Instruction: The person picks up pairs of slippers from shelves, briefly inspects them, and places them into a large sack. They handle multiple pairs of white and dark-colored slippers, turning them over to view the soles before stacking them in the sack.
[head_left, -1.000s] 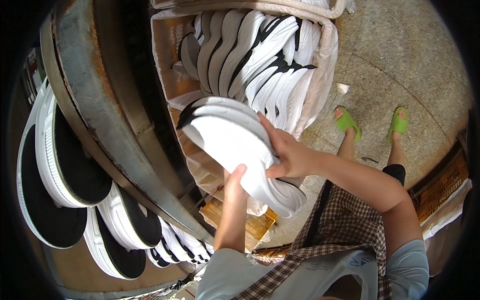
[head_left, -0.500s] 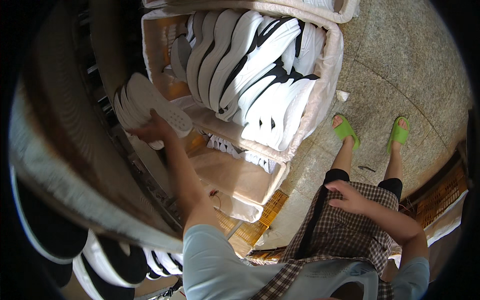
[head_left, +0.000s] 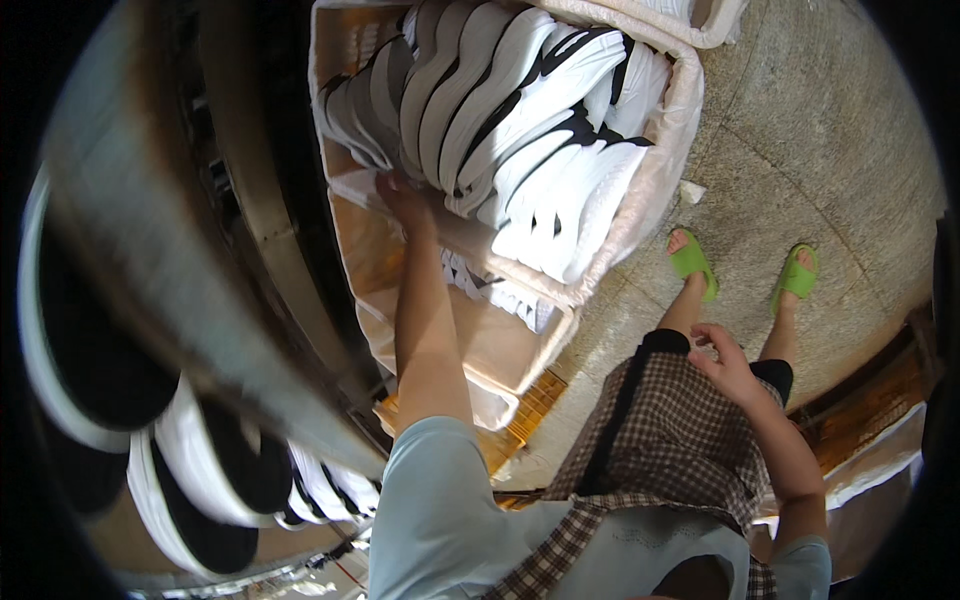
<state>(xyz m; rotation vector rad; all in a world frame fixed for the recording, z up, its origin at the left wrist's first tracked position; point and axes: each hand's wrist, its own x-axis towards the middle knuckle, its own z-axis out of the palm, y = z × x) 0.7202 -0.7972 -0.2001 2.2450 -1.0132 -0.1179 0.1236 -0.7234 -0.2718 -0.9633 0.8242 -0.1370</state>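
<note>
My left hand (head_left: 408, 207) reaches into a cloth-lined basket (head_left: 684, 105), just below a row of white and grey shoe soles (head_left: 480, 95) stacked on edge. It is nearest to the group of soles (head_left: 352, 125) at the row's left end. Its fingers are shadowed and partly blurred, but they look loose, with nothing visibly gripped. In front of the checked apron (head_left: 660, 430) hovers my right hand (head_left: 728, 365), empty, its fingers apart and slightly bent.
More white soles (head_left: 505, 295) lie in the basket's nearer section. A long curved machine edge (head_left: 215, 310) runs along the left, with black-and-white soles (head_left: 225, 440) below it. Part of another lined basket (head_left: 715, 30) shows at the top. A white scrap (head_left: 691, 191) lies on the floor.
My left hand has moved right from beside the machine into the basket. The stack of soles it held now appears to stand at the row's left end. My right hand has shifted slightly right.
</note>
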